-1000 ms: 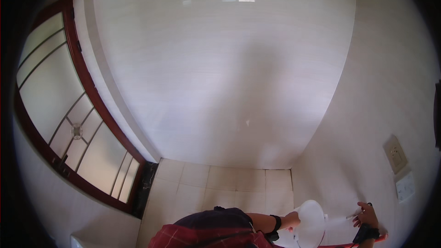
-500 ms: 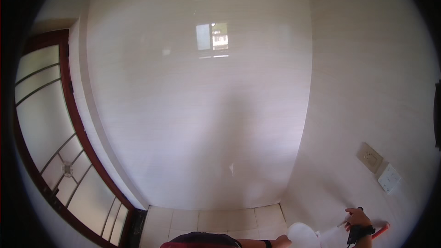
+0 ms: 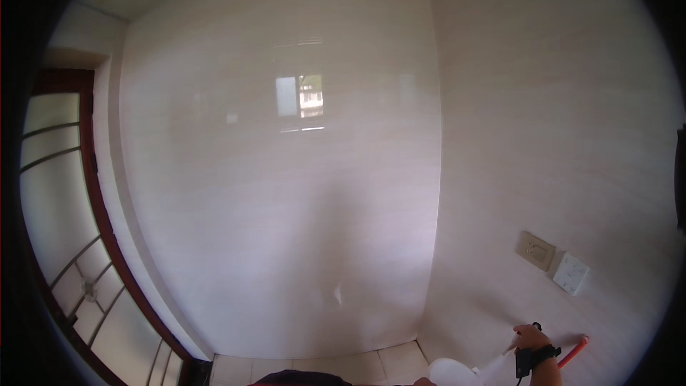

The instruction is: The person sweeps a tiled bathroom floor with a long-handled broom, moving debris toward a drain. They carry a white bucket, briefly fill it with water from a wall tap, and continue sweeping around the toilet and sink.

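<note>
Black right wristband (image 3: 547,352), small black box (image 3: 524,363), thin dark cable (image 3: 519,382), dark clothing (image 3: 296,377)

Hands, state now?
Left hand: mostly cut off by the lower edge, cannot tell.
Right hand: curled at a small dark item, grip unclear.

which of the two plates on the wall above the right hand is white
The lower plate, on the picture's right: it is white, while the upper plate, to its left, is beige. The right hand is below both.
</note>
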Motion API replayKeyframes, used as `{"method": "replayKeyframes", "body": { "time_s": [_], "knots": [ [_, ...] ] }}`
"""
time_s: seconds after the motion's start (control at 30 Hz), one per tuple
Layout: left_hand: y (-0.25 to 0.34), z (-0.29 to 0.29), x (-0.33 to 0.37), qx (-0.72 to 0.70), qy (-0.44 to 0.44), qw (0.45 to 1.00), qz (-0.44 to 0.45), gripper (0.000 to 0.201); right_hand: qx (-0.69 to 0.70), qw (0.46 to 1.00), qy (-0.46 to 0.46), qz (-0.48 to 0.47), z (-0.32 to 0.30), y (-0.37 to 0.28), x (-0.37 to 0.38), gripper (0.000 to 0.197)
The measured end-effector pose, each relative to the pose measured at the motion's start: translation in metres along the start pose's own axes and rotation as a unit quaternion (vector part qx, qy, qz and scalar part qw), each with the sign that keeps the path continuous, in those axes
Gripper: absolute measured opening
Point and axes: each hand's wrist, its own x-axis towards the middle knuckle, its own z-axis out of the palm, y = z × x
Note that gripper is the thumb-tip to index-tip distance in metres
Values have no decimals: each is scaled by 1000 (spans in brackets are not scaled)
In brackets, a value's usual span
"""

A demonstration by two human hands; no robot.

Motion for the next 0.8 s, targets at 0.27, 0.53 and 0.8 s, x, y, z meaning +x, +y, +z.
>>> {"method": "replayKeyframes", "body": {
  "time_s": [0.27, 0.53, 0.8],
  "knots": [
    [2, 3, -10, -10, 2, 1000, -5, 29, -150, 986, -19, -70, 5, -4, -3, 29],
    [0, 9, -15, -15, 6, 1000, -6, 31, -4, 974, 144, 176, 31, -32, -4, 20],
    [-1, 11, -18, -17, 3, 1000, 1, 33, 180, 894, 306, 273, 83, -29, 39, 30]
  ]
}}
